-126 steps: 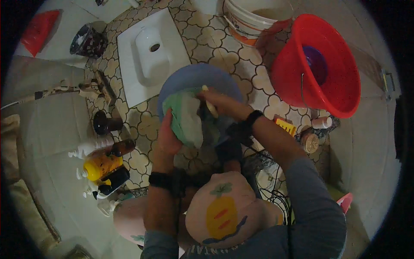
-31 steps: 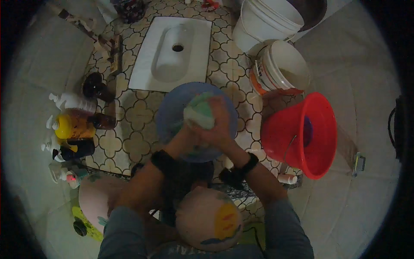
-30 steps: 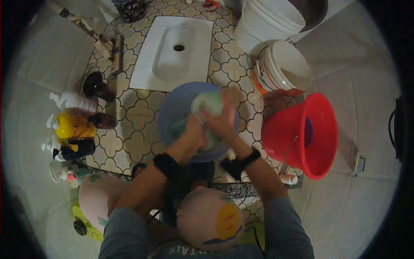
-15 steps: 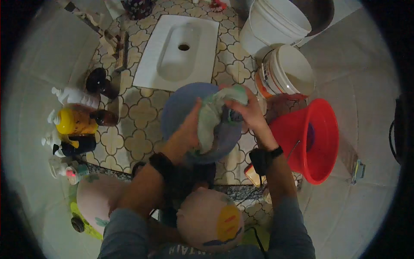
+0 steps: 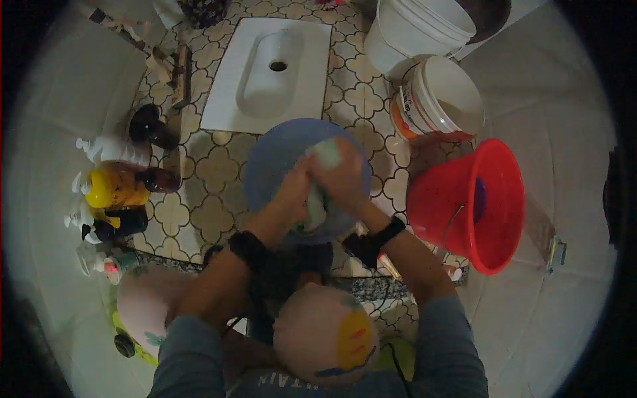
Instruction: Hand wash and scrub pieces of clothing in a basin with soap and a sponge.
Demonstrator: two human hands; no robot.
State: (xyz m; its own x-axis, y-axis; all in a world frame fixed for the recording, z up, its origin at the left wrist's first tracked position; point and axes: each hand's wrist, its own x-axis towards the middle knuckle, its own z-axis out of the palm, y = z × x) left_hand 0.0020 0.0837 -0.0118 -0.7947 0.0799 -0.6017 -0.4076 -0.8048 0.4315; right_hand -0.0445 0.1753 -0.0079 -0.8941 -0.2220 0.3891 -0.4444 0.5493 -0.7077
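Note:
A pale green and white cloth (image 5: 317, 211), crumpled and wet-looking, is bunched between my hands above a blue basin (image 5: 272, 149). My left hand (image 5: 296, 192) grips its left side. From the right, my right hand (image 5: 342, 179) closes over the upper part, close against the left; it is smeared by motion. One end of the cloth hangs below my hands toward the near side of the basin. What lies in the basin under my hands is mostly hidden. Dark bands circle both my wrists.
A red bucket (image 5: 441, 199) lies tipped to the right, with white buckets (image 5: 424, 30) behind it. Several bottles, including a yellow pump bottle (image 5: 116, 187), line the left wall. Beyond the basin, a white squat toilet (image 5: 222, 99) is set into the patterned tile floor.
My right hand has moved left and down, closing in on the left hand. The cloth, spread in a curve before, is now bunched between them.

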